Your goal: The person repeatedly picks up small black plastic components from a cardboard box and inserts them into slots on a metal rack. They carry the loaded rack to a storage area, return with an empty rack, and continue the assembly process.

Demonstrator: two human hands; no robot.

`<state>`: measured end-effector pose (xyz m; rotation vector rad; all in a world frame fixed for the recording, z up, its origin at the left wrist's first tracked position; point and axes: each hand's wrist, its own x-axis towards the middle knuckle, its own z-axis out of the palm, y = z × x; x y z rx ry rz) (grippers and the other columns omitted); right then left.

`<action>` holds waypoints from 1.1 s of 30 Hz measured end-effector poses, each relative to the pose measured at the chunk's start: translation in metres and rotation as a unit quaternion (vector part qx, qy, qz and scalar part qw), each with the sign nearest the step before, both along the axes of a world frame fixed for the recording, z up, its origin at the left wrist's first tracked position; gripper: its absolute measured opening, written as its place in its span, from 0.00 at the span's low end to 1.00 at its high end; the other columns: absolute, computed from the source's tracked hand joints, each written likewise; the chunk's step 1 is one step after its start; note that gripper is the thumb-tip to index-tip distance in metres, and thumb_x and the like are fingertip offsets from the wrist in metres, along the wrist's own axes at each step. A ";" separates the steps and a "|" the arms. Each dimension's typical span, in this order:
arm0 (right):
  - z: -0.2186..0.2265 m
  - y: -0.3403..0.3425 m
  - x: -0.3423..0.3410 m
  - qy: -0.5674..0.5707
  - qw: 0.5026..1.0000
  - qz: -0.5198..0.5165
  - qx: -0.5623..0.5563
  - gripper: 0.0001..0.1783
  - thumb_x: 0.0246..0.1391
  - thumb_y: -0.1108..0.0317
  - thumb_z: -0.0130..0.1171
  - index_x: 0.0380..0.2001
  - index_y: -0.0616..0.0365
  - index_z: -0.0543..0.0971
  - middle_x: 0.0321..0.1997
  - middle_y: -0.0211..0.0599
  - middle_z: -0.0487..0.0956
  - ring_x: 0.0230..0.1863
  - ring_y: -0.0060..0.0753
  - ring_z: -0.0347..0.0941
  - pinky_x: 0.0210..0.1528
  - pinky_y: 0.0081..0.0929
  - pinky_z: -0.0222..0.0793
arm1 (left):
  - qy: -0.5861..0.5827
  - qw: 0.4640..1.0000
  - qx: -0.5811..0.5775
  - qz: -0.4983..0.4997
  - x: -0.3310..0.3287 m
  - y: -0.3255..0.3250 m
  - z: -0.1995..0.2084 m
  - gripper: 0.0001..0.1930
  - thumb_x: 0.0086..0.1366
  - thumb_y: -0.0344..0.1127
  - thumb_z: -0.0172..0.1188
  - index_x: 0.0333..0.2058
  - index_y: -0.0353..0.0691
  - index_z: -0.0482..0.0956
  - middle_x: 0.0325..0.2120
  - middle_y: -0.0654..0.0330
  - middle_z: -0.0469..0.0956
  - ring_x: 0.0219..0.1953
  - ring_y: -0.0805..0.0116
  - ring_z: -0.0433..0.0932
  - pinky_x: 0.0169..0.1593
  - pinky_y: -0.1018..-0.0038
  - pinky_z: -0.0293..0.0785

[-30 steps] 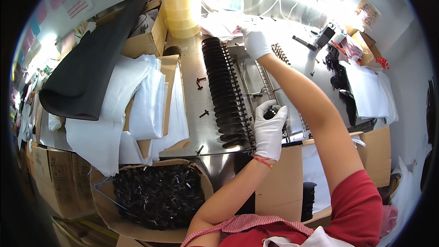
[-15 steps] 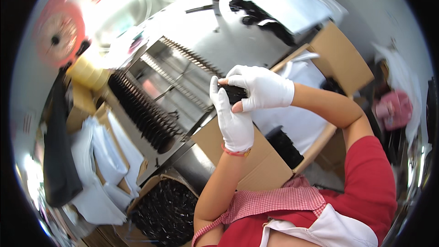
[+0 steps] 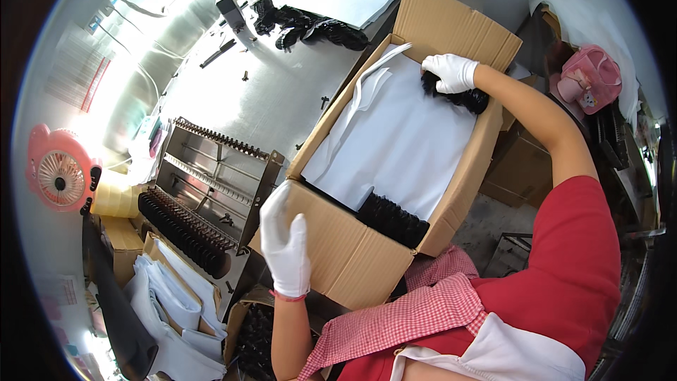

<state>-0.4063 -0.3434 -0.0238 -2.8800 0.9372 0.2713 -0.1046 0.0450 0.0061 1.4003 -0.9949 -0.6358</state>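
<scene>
My right hand [image 3: 453, 74], in a white glove with bare fingertips, is closed on a row of small black parts [image 3: 471, 101] at the far right corner of an open cardboard box [image 3: 462, 197]. Its fingers hide some of them, and their exact kind is too small to make out. White sheets [image 3: 402, 134] cover most of the box's inside. Another row of black parts [image 3: 393, 219] lies on the sheets at the near end. My left hand [image 3: 284, 247], gloved too, is held upright with fingers stretched beside the near flap [image 3: 345, 247], nothing in it.
Left of the box stands a metal rack [image 3: 218, 169] with toothed rails, black parts [image 3: 185, 229] lined along one side. A pink fan [image 3: 62, 173], yellow rolls [image 3: 116, 194] and folded white sheets [image 3: 166, 289] lie further left. Below is a carton of loose black pieces [image 3: 254, 339].
My hands were together over the near end of the box around black parts. They have parted: my right hand has moved far right into the box, my left hand left and nearer. The view has shifted.
</scene>
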 end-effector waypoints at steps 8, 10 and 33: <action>-0.029 0.038 0.023 -0.119 0.974 -0.028 -0.189 0.14 0.46 0.58 0.63 0.30 0.58 0.79 0.39 0.46 0.79 0.48 0.51 0.74 0.56 0.44 0.66 | -0.411 0.885 0.048 0.212 0.089 0.064 -0.004 0.26 0.56 0.16 0.57 0.56 0.36 0.72 0.56 0.50 0.72 0.63 0.50 0.68 0.67 0.58 0.61; -0.041 0.032 0.018 -0.112 0.957 0.068 -0.260 0.09 0.44 0.66 0.62 0.29 0.57 0.79 0.39 0.47 0.79 0.49 0.51 0.73 0.56 0.46 0.66 | -0.399 0.880 0.071 0.246 0.112 0.084 -0.010 0.25 0.57 0.18 0.58 0.55 0.36 0.73 0.56 0.50 0.73 0.63 0.51 0.68 0.67 0.59 0.61; -0.035 0.262 0.329 -0.368 0.849 0.377 0.046 0.03 0.44 0.68 0.62 0.21 0.47 0.83 0.34 0.32 0.84 0.57 0.39 0.74 0.60 0.39 0.62 | -0.314 0.829 0.450 0.109 0.168 0.073 0.020 0.55 0.50 0.56 0.73 0.62 0.19 0.55 0.48 0.30 0.77 0.53 0.42 0.78 0.56 0.65 0.74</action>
